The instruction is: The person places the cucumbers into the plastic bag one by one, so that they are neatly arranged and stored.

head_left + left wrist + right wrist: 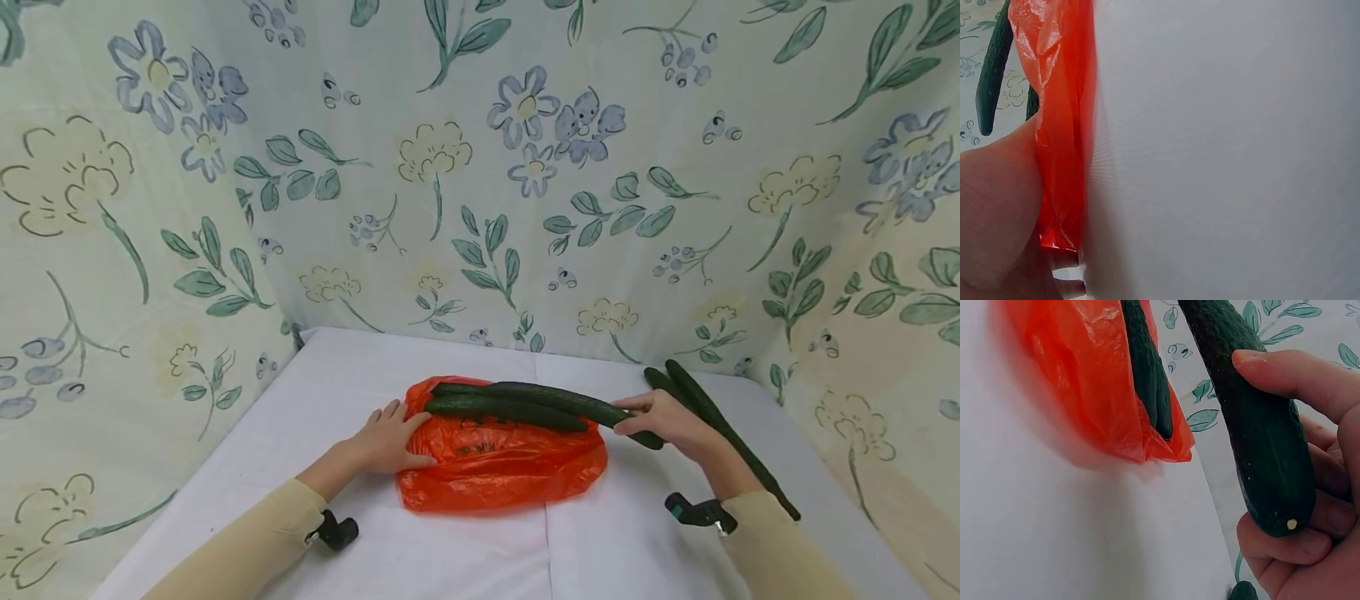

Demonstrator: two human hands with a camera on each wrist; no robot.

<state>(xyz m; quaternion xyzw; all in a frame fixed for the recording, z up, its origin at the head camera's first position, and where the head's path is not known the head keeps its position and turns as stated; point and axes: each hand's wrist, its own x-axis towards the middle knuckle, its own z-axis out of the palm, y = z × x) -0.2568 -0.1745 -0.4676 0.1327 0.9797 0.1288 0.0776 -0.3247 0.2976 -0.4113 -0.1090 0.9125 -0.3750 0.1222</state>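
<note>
A long dark green cucumber (573,402) is in my right hand (671,421), pinched near its blunt end between thumb and fingers. In the right wrist view that end of the cucumber (1272,462) stands apart from the bag, while its far part reaches over the bag in the head view. Other cucumbers (498,407) lie along the top of a crumpled red plastic bag (502,483), partly tucked at its back. My left hand (390,437) rests at the bag's left edge with fingers spread, thumb and forefinger touching the plastic (1063,144).
Two more cucumbers (731,433) lie side by side at the right of the white-covered table (480,554), beyond my right wrist. A floral cloth (480,200) hangs behind the table and at both sides. Each wrist wears a small black camera (337,531).
</note>
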